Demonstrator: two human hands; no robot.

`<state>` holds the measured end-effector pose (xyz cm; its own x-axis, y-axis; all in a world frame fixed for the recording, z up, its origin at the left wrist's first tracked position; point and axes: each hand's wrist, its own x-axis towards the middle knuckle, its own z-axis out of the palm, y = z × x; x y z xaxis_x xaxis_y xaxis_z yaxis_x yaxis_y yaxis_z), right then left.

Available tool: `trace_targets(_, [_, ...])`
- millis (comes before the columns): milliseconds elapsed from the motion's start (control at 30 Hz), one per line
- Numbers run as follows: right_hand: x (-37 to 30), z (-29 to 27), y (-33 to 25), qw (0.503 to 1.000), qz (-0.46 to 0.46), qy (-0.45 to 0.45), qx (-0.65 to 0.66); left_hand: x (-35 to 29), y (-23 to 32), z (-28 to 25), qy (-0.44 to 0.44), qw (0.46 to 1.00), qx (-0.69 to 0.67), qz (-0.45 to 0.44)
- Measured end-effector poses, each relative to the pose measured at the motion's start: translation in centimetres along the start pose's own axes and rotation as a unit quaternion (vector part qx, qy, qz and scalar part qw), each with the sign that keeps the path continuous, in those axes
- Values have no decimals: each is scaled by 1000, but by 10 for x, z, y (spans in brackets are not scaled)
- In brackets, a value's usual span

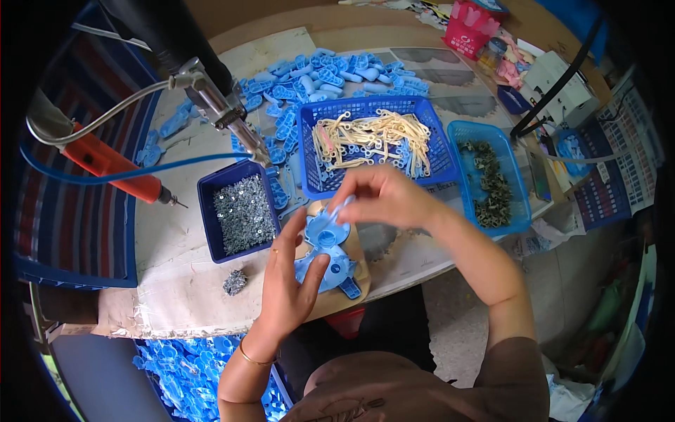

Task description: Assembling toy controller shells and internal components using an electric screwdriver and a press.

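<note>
The left hand (288, 278) held a round blue plastic part (329, 264) with thumb and fingers spread around its edge, the part lying on a tan board (351, 243) at the near edge of the surface (176, 260), just right of the dark blue bin of small metal screws (241, 211). The right hand (383, 193) hovered just above that part, its grip pinched narrow on a small pale blue piece (342, 206). Beyond the bin's right side sat a blue basket of cream-coloured strips (373, 141), and to its left an orange power screwdriver (116, 169) lay on the surface.
</note>
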<state>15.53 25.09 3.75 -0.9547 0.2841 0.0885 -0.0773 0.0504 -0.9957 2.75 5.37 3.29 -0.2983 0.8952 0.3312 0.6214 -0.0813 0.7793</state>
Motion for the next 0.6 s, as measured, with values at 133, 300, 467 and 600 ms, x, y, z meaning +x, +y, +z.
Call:
trace_targets(133, [-41, 28, -21, 997, 37, 44, -55, 6, 12, 8, -114, 987, -62, -93])
trace_targets(300, [-97, -28, -26, 971, 111, 150, -150, -7, 9, -4, -102, 986, -47, -126])
trace_targets(467, [-169, -145, 6, 798, 102, 443, -395, -8, 9, 3, -122, 984, -83, -98])
trace_targets(600, [-174, -184, 39, 738, 133, 381, -541, -5, 20, 14, -156, 983, -78, -64])
